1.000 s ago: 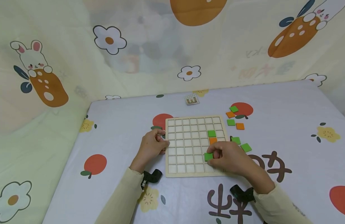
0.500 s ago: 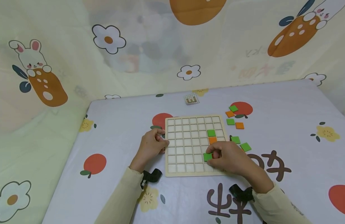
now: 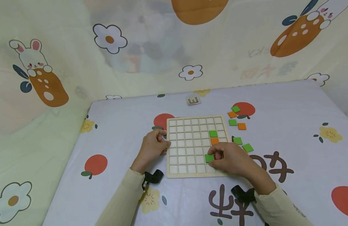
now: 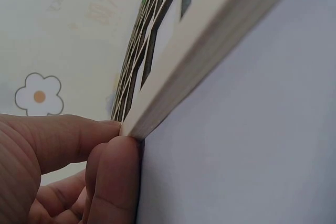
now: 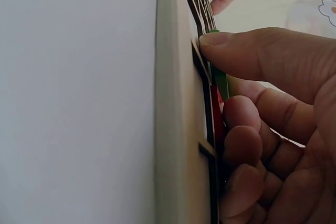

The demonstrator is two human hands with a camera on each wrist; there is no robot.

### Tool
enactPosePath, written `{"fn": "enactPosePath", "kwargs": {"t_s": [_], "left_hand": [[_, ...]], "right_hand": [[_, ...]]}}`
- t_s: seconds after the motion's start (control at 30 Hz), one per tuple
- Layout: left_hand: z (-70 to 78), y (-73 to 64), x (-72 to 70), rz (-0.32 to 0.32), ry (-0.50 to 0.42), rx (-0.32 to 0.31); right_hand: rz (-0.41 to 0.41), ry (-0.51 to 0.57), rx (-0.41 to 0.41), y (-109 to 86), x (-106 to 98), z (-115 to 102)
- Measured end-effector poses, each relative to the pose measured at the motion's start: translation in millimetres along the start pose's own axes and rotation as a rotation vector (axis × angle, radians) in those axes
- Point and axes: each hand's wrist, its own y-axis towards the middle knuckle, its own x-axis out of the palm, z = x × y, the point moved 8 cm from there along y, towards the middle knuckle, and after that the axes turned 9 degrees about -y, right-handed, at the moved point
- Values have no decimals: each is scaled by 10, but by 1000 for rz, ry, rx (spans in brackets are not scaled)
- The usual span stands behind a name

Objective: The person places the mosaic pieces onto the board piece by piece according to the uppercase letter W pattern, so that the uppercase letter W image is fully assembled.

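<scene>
A square wooden grid board [image 3: 181, 143] lies flat on the table. My left hand [image 3: 152, 146] holds its left edge between thumb and fingertips; the left wrist view shows them at the board's rim [image 4: 173, 72]. Over the board's lower right part, my right hand [image 3: 233, 159] pinches a square green tile [image 3: 209, 158] at one of the cells. The right wrist view shows the thumb on the green tile [image 5: 220, 80] and a red tile [image 5: 216, 111] beside it, under the fingers. Farther up the board sit another green tile [image 3: 213, 134] and an orange tile [image 3: 214, 141].
Right of the board lie several loose tiles, among them a green one [image 3: 247, 147] and an orange one [image 3: 242, 126]. Behind the board is a small patterned card [image 3: 193, 99]. A printed cloth covers the table [image 3: 126, 125], with a printed curtain [image 3: 151, 62] behind.
</scene>
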Motion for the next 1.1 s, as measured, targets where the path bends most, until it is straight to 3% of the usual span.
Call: {"fn": "enactPosePath", "kwargs": {"t_s": [1.1], "left_hand": [[-9, 7, 0, -13, -9, 10]], "right_hand": [[10, 23, 11, -1, 23, 24]]}}
